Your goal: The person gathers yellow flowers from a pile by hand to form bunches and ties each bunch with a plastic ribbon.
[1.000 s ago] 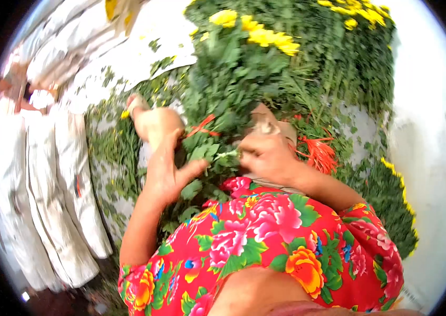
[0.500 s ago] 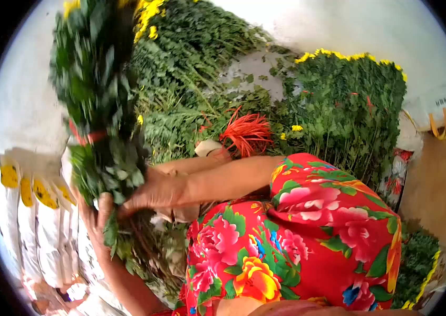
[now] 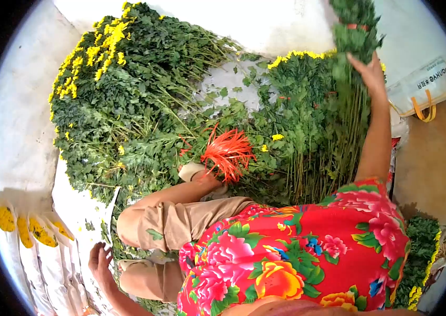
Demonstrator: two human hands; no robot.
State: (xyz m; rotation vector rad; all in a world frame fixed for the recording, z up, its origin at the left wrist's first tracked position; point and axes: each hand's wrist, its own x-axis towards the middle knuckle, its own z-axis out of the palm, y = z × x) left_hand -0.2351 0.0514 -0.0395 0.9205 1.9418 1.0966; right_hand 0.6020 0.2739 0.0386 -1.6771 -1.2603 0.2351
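The tied bundle (image 3: 356,41) has swung from upper left to upper right, gripped in the right hand (image 3: 370,76); the left hand (image 3: 100,259), lower left, is empty, loosely spread. Likely a stacking step, calling for a level lowering.

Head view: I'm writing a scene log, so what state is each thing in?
Left hand: open, nothing visible in it
Right hand: at the bunch's lower part, grip unclear
Bunch: tied with a red band
Red strips: loose, fanned out
Flower heap: spread out, yellow blooms showing
Stacked flowers: in bunches, some red ties visible
White bundles: wrapped, yellow showing at ends
Bag: open or closed, unclear
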